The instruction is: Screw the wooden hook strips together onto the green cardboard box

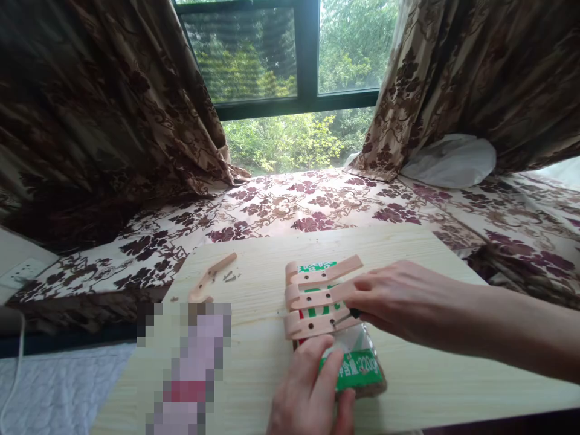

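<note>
Three pale wooden strips with curved left ends, the middle one a curved wooden piece (312,298), lie side by side across a green-and-white package (357,370). Each strip shows two dark holes. My left hand (308,386) grips the package at its near left side, fingers pressed on its top. From the right, my right hand (378,296) closes round a small screwdriver (345,318), its handle mostly hidden. The shaft slants down left to the right-hand hole of the nearest strip.
A separate curved wooden piece (209,277) lies at the table's left, with several small screws (230,276) beside it. A blurred-out pinkish long object (194,368) lies nearer. The light wooden table (254,338) stands before a flower-patterned window seat (281,205).
</note>
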A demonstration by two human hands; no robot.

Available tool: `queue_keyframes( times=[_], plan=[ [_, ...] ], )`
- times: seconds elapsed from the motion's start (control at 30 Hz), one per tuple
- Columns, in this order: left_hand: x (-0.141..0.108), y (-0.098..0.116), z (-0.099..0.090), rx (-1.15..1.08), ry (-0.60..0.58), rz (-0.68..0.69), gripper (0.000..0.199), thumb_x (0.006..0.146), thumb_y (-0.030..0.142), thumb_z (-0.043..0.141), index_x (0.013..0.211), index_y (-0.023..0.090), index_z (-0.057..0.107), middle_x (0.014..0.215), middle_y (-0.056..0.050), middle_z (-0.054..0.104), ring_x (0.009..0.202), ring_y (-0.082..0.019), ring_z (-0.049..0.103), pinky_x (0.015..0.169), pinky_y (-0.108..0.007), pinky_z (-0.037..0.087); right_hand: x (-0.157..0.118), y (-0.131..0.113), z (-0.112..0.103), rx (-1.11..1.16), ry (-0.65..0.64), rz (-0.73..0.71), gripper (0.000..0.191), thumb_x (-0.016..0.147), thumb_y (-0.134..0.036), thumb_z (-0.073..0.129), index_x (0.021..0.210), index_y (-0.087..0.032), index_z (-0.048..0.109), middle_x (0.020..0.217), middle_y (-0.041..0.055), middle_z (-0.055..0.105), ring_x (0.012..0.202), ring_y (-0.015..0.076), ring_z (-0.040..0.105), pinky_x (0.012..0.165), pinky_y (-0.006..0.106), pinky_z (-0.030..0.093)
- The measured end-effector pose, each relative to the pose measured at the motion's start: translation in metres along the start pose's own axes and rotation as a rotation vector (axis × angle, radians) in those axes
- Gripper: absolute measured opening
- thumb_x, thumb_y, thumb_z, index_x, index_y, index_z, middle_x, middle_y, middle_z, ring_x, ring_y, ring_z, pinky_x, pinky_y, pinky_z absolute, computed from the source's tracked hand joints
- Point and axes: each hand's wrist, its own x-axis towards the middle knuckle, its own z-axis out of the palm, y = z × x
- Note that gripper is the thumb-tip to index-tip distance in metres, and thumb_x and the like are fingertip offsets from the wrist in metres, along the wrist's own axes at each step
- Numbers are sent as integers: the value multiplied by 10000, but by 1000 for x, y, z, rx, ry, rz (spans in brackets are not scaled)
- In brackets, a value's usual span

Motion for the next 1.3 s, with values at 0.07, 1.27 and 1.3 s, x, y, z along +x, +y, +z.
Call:
queue_keyframes(
  times=[0.07,1.27,1.3],
  plan=[
    [1,-1,10,101,-123,66,385,778,226,537,1135,84,520,1172,-159,554,1167,-241,485,905,-324,489,9,-3,-4,-33,-32,-62,118,812,-91,538,766,-187,592,700,-9,612,548,118,509,461,261,272],
    [-4,-8,20,189,-209,83,404,763,291,536,1103,75,562,1160,-143,583,1107,-259,527,890,-355,498,53,-36,-21,-234,-250,-178,212,720,-33,532,560,-155,599,537,25,560,455,106,406,434,271,266],
    [-3,-8,20,195,-208,96,430,763,293,537,1125,61,548,1174,-149,576,1114,-259,523,896,-356,496,55,-32,-24,-181,-323,-130,178,720,-64,548,581,-149,621,524,22,560,434,97,394,419,257,256]
  ],
)
